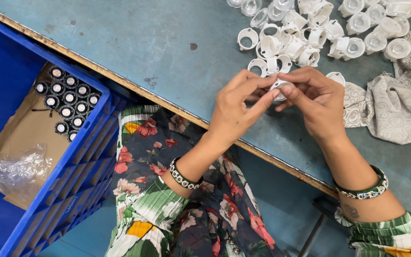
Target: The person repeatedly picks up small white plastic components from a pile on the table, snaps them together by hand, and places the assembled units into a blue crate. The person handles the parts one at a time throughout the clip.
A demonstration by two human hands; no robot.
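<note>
As both hands meet | left hand [234, 112], right hand [317, 102]: grip clamped on white ring [279, 87]

The single head camera looks steeply down from above the person's lap, close to the hands. The table [158, 43] edge runs diagonally across the view, the blue crate [72, 166] is at the left, and the floor is below.

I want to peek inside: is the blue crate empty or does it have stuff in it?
Not empty. The blue crate holds a brown cardboard sheet, a cluster of small round black-rimmed parts and a crumpled clear plastic bag.
</note>
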